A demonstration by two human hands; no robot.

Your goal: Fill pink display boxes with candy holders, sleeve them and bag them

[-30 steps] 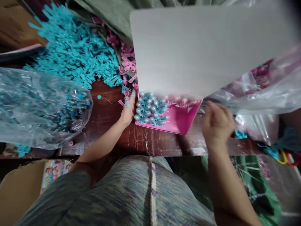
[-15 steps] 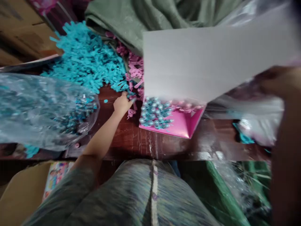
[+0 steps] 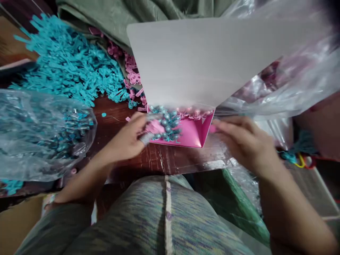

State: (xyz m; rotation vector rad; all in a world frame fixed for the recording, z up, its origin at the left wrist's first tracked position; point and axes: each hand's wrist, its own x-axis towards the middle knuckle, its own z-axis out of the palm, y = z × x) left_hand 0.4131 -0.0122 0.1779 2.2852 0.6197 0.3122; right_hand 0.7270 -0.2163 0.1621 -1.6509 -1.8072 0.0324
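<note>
A pink box [image 3: 191,134] stands on the dark red table, its large white lid [image 3: 183,60] raised. Teal pieces with shiny pearl-like heads [image 3: 167,124] fill its left part, and a row of pink ones [image 3: 196,113] lies along the back. At the box's left front, my left hand [image 3: 129,140] is closed around a blurred pink plastic piece [image 3: 154,126]. Just outside the right wall, my right hand [image 3: 245,141] pinches a small pink piece [image 3: 213,129]; its exact kind is too blurred to tell.
Loose turquoise plastic pieces [image 3: 71,63] are heaped at the back left, with pink ones [image 3: 131,71] beside the lid. A clear bag of teal pieces [image 3: 47,134] lies left. Clear plastic bags [image 3: 287,85] lie right. Green cloth [image 3: 148,12] is behind; green plastic [image 3: 236,202] hangs below the table edge.
My left hand has come from the loose pieces to the box's left side with a pink piece. My right hand has moved in from the far right to beside the box's right wall.
</note>
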